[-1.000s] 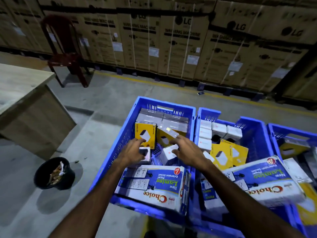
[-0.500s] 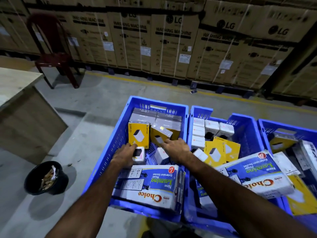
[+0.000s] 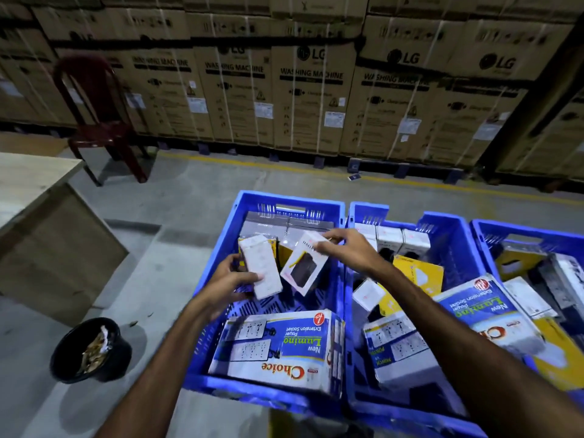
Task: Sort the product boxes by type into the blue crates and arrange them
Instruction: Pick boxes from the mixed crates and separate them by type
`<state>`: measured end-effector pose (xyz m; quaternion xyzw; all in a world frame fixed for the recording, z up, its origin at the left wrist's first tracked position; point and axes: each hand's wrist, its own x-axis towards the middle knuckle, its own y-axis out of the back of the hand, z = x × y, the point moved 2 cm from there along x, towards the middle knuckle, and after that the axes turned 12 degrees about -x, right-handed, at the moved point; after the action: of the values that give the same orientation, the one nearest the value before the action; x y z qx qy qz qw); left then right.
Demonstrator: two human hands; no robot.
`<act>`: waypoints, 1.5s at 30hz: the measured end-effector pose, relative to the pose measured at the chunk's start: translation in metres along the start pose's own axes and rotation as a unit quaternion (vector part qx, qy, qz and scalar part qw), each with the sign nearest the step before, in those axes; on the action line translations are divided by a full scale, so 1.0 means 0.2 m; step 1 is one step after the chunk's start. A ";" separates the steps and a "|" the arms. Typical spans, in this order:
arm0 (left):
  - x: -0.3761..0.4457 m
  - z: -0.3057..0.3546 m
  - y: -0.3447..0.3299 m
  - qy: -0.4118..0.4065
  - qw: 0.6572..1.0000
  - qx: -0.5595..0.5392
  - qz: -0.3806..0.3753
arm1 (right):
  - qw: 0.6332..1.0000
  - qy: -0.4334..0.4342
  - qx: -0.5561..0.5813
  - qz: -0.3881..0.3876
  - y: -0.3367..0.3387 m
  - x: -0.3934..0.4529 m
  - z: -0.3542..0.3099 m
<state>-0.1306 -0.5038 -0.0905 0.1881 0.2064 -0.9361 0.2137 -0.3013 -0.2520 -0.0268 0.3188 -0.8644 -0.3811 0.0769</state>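
Note:
Three blue crates stand side by side: the left crate [image 3: 221, 257], the middle crate [image 3: 448, 229] and the right crate [image 3: 486, 235]. My left hand [image 3: 229, 279] grips a small white box [image 3: 260, 268] above the left crate. My right hand [image 3: 350, 251] pinches the top end of a second white box with a dark picture [image 3: 303, 267], tilted beside the first. A large blue-and-white Choice extension socket box [image 3: 284, 352] lies at the near end of the left crate. Grey boxes [image 3: 268, 224] and a yellow box lie at its far end.
The middle crate holds small white boxes [image 3: 401, 240], a yellow box [image 3: 420, 275] and more Choice boxes [image 3: 486, 314]. A black bucket [image 3: 91, 349] sits on the floor at left, beside a wooden table [image 3: 34, 184]. A red chair [image 3: 94, 121] and stacked LG cartons [image 3: 313, 99] stand behind.
Both hands reached low into the left crate and have now risen, each lifting a small white box out of it. The camera has tilted up a little.

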 end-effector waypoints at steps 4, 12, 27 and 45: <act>-0.05 0.03 -0.17 0.022 0.997 -0.052 -0.051 | 0.995 -0.033 0.062 0.070 0.14 -0.10 0.01; -0.03 0.11 -0.62 -0.020 0.992 0.000 -0.121 | 0.979 -0.068 0.121 0.150 0.44 -0.33 0.16; 0.24 0.00 -1.38 -0.136 0.910 0.384 -0.082 | 0.967 -0.043 -0.250 0.018 0.83 -0.25 0.62; 0.50 -0.25 -1.69 -0.071 0.911 0.406 0.012 | 0.918 -0.076 -0.380 -0.077 0.90 -0.03 0.97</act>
<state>-0.3629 -0.2350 -0.0728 0.1944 -0.2087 -0.9476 0.1439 -0.4582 -0.0393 -0.0352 0.3016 -0.6301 -0.7089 0.0972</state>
